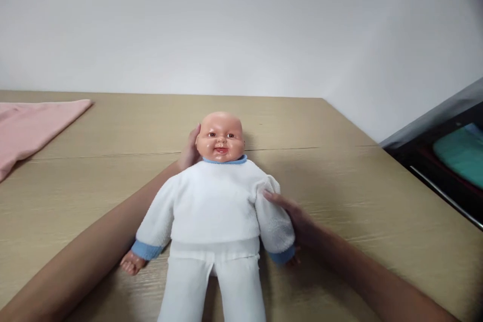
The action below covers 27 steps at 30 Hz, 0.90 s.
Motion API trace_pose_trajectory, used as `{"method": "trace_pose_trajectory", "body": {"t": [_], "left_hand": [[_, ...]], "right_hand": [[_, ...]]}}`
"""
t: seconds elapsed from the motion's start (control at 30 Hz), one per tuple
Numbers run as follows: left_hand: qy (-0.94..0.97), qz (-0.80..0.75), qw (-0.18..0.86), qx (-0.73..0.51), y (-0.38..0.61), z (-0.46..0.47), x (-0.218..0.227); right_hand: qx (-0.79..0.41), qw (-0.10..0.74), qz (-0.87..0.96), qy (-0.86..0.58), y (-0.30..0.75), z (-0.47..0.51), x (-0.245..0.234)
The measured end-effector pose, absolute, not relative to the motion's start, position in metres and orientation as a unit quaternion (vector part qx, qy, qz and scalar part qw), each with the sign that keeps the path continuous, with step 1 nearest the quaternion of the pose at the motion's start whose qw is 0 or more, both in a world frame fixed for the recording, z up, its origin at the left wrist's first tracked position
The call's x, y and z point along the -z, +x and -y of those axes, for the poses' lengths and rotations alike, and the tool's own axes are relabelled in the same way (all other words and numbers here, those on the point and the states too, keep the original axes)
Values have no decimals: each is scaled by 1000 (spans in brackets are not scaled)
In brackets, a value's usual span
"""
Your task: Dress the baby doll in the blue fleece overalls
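A baby doll (217,204) in a white fleece top with blue collar and cuffs and white trousers lies face up, its head away from me. My left hand (189,150) cups the left side of the doll's head, with most of its fingers hidden behind the head and neck. Around the doll's sleeved arm on the right, my right hand (292,209) is closed, the thumb lying on the upper sleeve and the other fingers out of sight beneath. The doll's feet are cut off by the bottom of the view.
A pink cloth (33,131) lies at the far left of the wooden table (124,126). Behind the table rises a pale wall (188,25). Past the table's right edge is a dark-framed object (422,161) with something green (462,153) in it.
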<state>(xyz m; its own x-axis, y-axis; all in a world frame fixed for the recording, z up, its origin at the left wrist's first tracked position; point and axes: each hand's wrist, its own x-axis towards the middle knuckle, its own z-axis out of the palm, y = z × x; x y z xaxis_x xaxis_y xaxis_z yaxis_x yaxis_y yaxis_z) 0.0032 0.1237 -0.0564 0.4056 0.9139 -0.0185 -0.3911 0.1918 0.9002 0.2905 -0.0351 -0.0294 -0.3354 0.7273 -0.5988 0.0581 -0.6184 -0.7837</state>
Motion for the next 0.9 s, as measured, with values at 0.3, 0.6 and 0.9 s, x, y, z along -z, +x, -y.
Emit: {"method": "trace_pose_trajectory", "body": {"t": [0.3,0.6,0.9], "left_hand": [[478,-271,733,-401,2,-158,46],[461,-270,749,-391,-9,-153,50],[466,-274,760,-362,-9,-153,52]], "right_hand": [[-499,357,581,-536,298,21,38],[-351,351,631,-596,300,23,49],[-367,345,621,-600,302,21,53]]}}
